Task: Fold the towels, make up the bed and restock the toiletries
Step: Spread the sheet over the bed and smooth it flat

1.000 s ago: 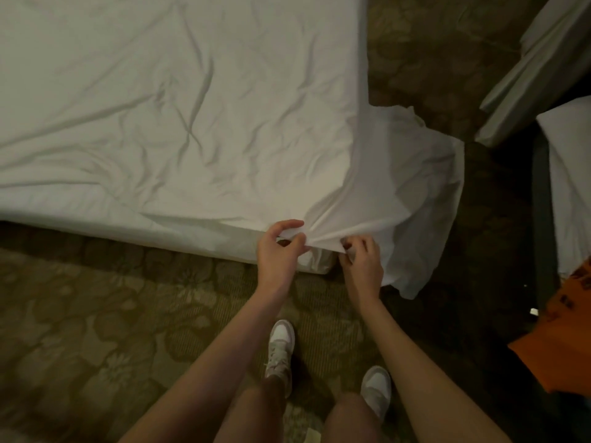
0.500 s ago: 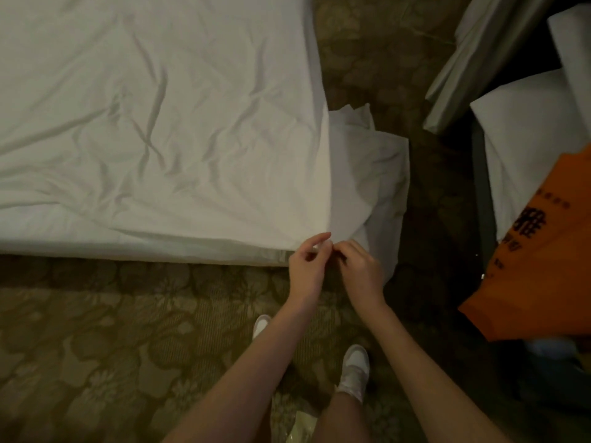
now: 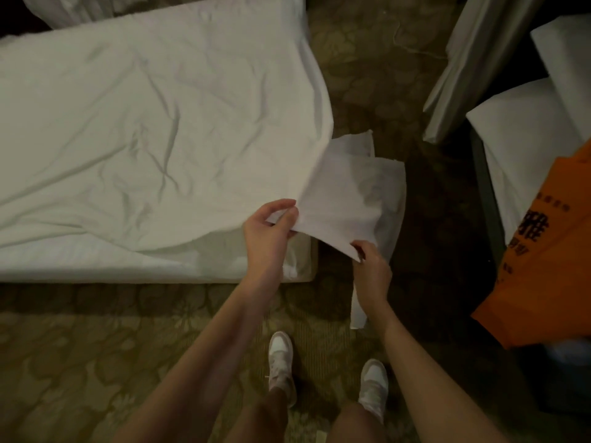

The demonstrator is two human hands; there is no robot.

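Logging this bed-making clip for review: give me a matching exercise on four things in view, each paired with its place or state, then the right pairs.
Things:
1. left hand
2. right hand
3. white bed sheet
4. orange plastic bag with black print

Places or states:
A. at the right edge of the view
B. pinches the lowest tip of the lifted sheet corner
C. spread wrinkled over the mattress, one corner raised
D. pinches the sheet right at the mattress corner

Pairs: 1-D, 2-B, 3-C, 4-A
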